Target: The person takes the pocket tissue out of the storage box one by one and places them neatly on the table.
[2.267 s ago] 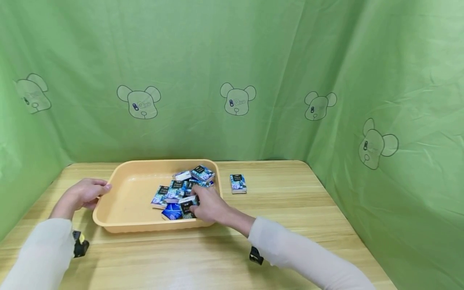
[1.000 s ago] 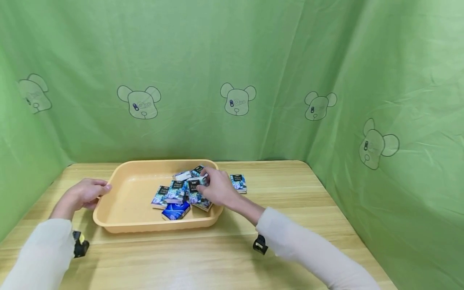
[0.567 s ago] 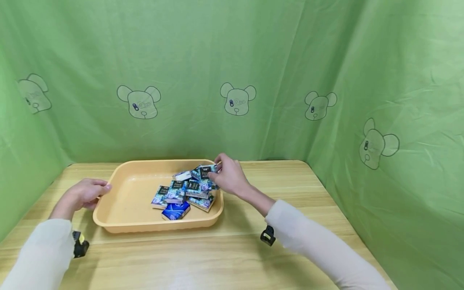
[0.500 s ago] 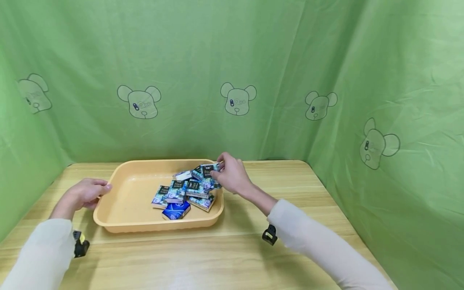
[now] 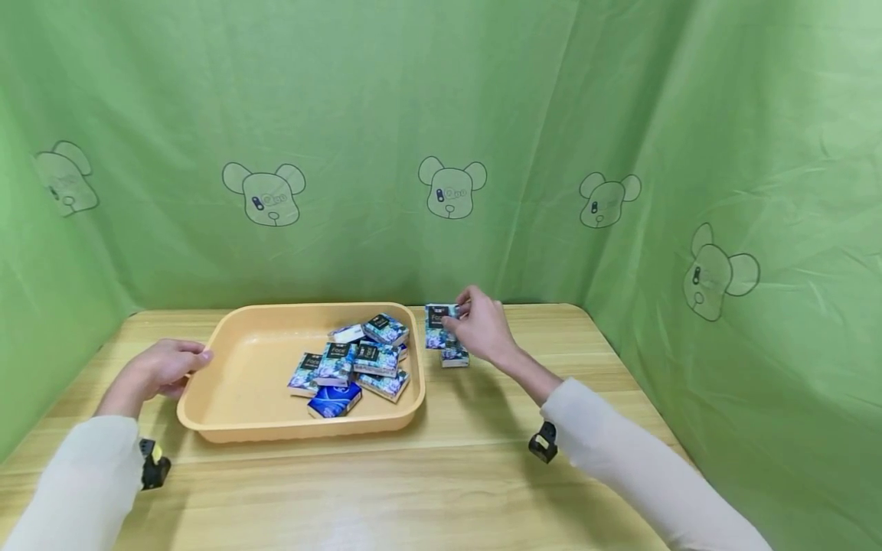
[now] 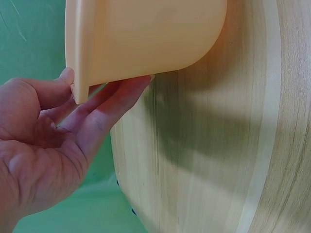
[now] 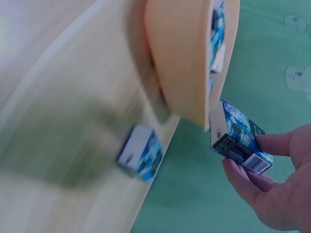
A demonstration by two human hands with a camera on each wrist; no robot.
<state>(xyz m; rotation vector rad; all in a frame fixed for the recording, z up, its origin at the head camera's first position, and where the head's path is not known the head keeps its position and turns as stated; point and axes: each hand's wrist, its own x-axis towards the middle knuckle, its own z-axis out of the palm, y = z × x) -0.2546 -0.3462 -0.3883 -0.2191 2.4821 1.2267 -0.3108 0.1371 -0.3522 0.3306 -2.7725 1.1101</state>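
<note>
My right hand (image 5: 484, 327) pinches a blue floral pocket tissue pack (image 5: 438, 327) between thumb and fingers, just right of the tray. In the right wrist view this held tissue pack (image 7: 240, 138) shows a black label and a barcode. Another tissue pack (image 5: 455, 357) lies on the table below it, partly hidden in the head view. My left hand (image 5: 164, 366) grips the left rim of the orange plastic tray (image 5: 234, 434), thumb at the rim and fingers beneath, as the left wrist view shows. In the tray's right half lie several more tissue packs (image 5: 335, 363), some overlapping.
The wooden table (image 5: 289, 490) runs up to a green curtain (image 5: 358, 153) printed with bear heads, which encloses the back and sides. One tissue pack in the tray is plain dark blue (image 5: 334, 399). Black wrist cameras (image 5: 543, 442) hang below the sleeves.
My right hand has taken a tissue pack from the pile, lifted it over the tray's right rim and carried it right, above the pack on the table. My left hand stays on the tray.
</note>
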